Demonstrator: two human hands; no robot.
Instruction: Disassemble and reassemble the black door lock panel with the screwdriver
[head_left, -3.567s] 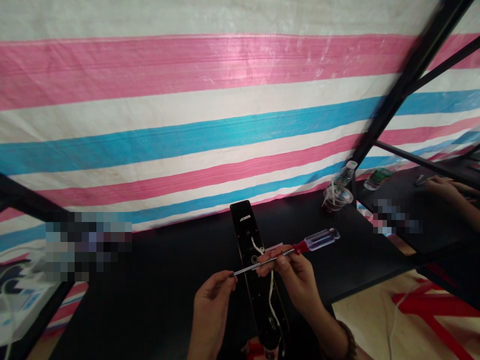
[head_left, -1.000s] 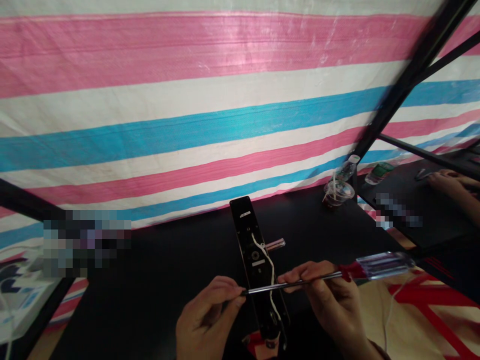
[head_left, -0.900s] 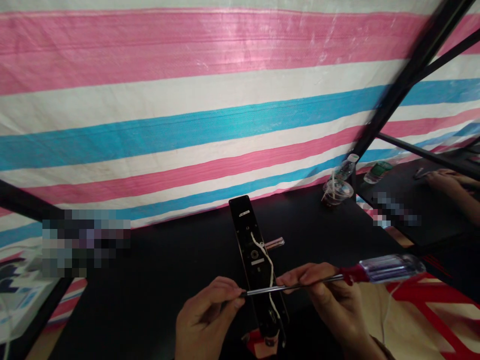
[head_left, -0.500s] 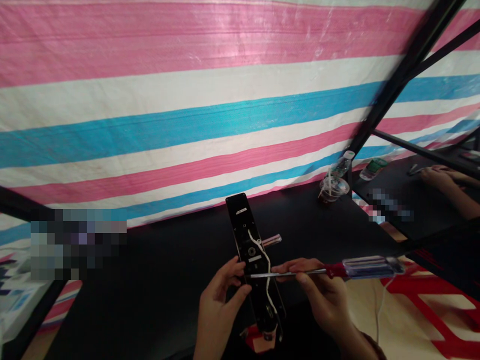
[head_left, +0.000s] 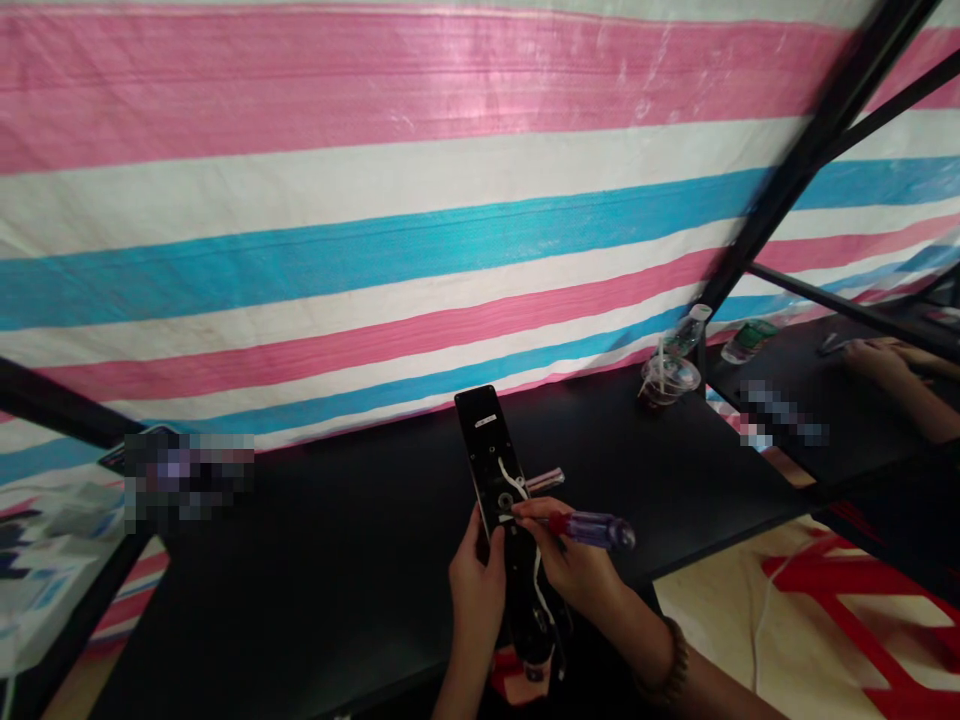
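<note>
A long black panel (head_left: 480, 440) with a white cable (head_left: 538, 575) along it lies lengthwise at the table's front edge. My left hand (head_left: 481, 570) grips the panel's left side, thumb on top. In my right hand (head_left: 574, 560) is a screwdriver with a clear and red handle (head_left: 592, 529). Its shaft is mostly hidden by my fingers, and its tip end is over the middle of the panel, near a round hole. A small pinkish bar (head_left: 546, 481) sticks out at the panel's right side.
A plastic cup (head_left: 670, 380) and a bottle (head_left: 690, 328) stand at the back right of the black table (head_left: 315, 560). Blurred items lie at the far left. Red stools (head_left: 862, 580) are on the floor at right. Another person's hands (head_left: 881, 360) rest at the neighbouring table.
My right hand has moved left and up onto the panel, turning the screwdriver so its shaft is now mostly covered. My left hand has shifted right and closed on the panel's edge.
</note>
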